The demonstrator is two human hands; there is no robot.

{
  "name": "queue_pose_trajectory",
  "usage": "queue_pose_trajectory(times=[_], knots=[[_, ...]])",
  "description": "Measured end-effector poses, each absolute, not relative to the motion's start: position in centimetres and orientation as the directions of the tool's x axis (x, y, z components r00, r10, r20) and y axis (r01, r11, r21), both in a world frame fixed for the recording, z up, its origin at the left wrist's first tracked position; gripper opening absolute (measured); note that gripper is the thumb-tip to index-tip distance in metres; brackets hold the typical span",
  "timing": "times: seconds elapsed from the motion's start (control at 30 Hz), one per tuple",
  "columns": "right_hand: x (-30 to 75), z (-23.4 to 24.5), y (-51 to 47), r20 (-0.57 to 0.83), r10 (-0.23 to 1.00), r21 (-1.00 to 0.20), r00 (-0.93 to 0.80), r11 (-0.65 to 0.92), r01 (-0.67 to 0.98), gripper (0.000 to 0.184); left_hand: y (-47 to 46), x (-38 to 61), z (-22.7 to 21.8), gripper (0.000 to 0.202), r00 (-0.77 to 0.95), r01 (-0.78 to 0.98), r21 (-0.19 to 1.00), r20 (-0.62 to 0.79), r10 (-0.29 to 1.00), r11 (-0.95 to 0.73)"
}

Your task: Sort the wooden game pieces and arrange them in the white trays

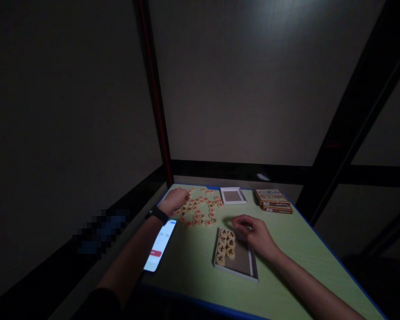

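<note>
Head view: dark-marked round pieces sit in two columns in the open box at lower centre of the frame.
The work in hand appears to be sorting and boxing; the next move seems to call for a dark-marked piece to be picked from the mixed red and dark scattered pieces left of centre. The left hand bends over these, fingers curled; whether it grips one cannot be told. The right hand hangs by the box's far right corner, thumb and forefinger close together, any hold unclear. The box holds four pieces in its left column, three beside them, its right part bare. Beyond, a shallow tray shows its brownish inside, left of stacked boxes.
</note>
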State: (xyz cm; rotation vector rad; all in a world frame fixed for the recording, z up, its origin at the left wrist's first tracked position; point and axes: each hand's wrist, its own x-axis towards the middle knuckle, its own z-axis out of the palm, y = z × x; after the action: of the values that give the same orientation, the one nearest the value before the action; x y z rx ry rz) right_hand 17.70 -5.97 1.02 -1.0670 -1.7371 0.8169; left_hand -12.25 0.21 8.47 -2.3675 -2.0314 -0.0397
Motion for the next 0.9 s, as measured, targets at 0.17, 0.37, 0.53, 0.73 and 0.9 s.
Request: queue_pose_trajectory(times=[0.17, 0.37, 0.53, 0.73, 0.9], knots=[[17.8, 1.0, -6.0, 0.353, 0.910, -0.851, -0.217, 0.409, 0.329, 0.026, 1.7, -12.5, 8.0, 0.026, 0.176, 0.984, 0.025, 0.027, 0.984, -0.177], [17.8, 0.9, -6.1, 0.354, 0.906, -0.844, -0.234, 0.417, 0.338, 0.024, 2.6, -12.5, 7.2, 0.027, 0.246, 0.969, 0.045, -0.030, 0.969, -0.245], [17.8, 1.0, -6.1, 0.349, 0.905, -0.840, -0.244, 0.418, 0.347, 0.023, 2.2, -11.8, 7.3, 0.036, 0.282, 0.959, 0.007, -0.047, 0.958, -0.282], [17.7, 1.1, -6.2, 0.345, 0.906, -0.838, -0.246, 0.415, 0.354, 0.021, 1.9, -11.1, 7.2, 0.034, 0.309, 0.950, -0.029, -0.053, 0.950, -0.310], [17.8, 1.1, -6.2, 0.354, 0.901, -0.828, -0.250, 0.426, 0.365, 0.021, 2.0, -11.0, 6.9, 0.027, 0.306, 0.951, -0.045, -0.040, 0.951, -0.307]])
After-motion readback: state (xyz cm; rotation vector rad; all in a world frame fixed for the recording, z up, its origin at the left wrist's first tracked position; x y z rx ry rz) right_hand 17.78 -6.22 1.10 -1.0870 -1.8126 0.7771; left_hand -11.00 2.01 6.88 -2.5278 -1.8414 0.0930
